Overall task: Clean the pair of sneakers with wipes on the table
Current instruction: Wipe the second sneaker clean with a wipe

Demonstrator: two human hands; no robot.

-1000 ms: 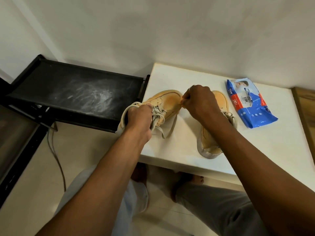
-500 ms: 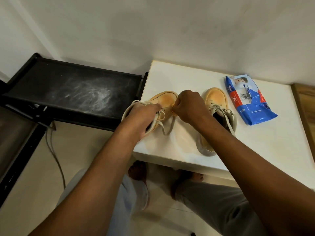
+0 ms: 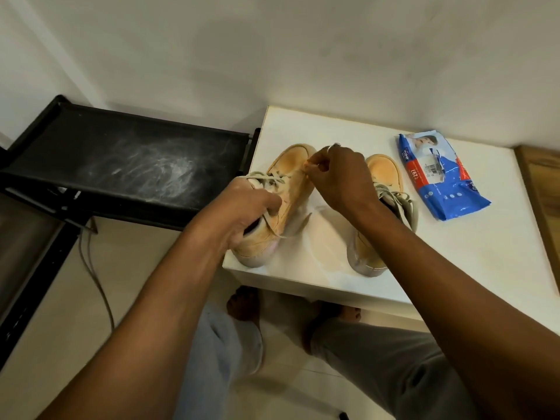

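Left of the wipes pack (image 3: 442,183), the left hand (image 3: 248,207) grips one sneaker (image 3: 297,160) by its laced collar while the right hand (image 3: 342,177) pinches what looks like a wipe (image 3: 309,168) at its side; brace firmly, rub in short strokes.

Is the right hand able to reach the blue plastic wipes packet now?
Probably yes. The blue plastic wipes packet lies uncovered on the white table, beyond the right tan sneaker; the right hand only has to pass over that shoe, though its fingers pinch something small.
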